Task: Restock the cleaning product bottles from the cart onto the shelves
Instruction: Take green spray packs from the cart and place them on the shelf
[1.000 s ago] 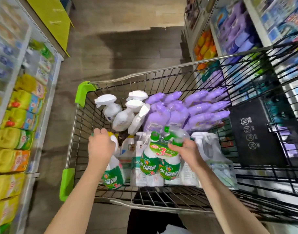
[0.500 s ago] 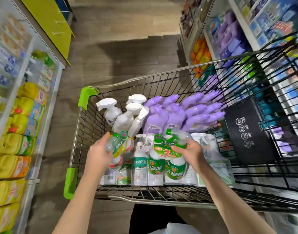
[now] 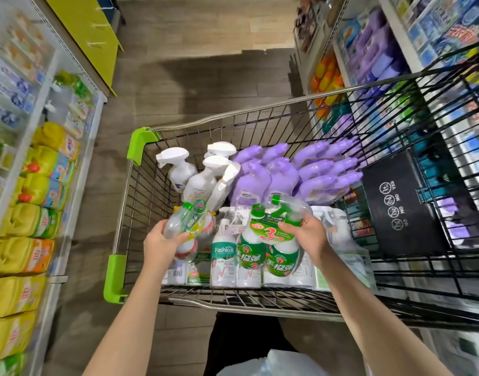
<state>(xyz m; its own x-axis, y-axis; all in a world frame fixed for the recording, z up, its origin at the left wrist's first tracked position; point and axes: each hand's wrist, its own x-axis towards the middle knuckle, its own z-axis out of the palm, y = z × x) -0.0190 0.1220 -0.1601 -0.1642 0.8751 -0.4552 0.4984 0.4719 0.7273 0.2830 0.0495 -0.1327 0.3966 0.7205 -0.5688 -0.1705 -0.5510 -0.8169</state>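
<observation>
A wire cart (image 3: 130, 185) with green corners stands in front of me, packed with cleaning bottles. My left hand (image 3: 162, 244) grips a clear green-capped bottle pack (image 3: 185, 219), tilted, just above the cart's near-left corner. My right hand (image 3: 306, 233) grips the top of a green-and-white bundle of bottles with a red "3" label (image 3: 268, 246), held upright over the near row. White spray bottles (image 3: 195, 175) and purple spray bottles (image 3: 292, 172) fill the far half. A white "Fashio" bottle (image 3: 223, 256) stands between my hands.
Shelves (image 3: 24, 202) of yellow and green refill packs run along the left. Shelves (image 3: 374, 50) of purple, orange and blue products line the right, close behind the cart's raised black child-seat flap (image 3: 404, 202). Wooden aisle floor (image 3: 205, 77) stretches ahead.
My left hand has lifted the green-capped bottle pack up out of the cart's near-left corner and tilted it. My right hand has raised the "3" bundle slightly.
</observation>
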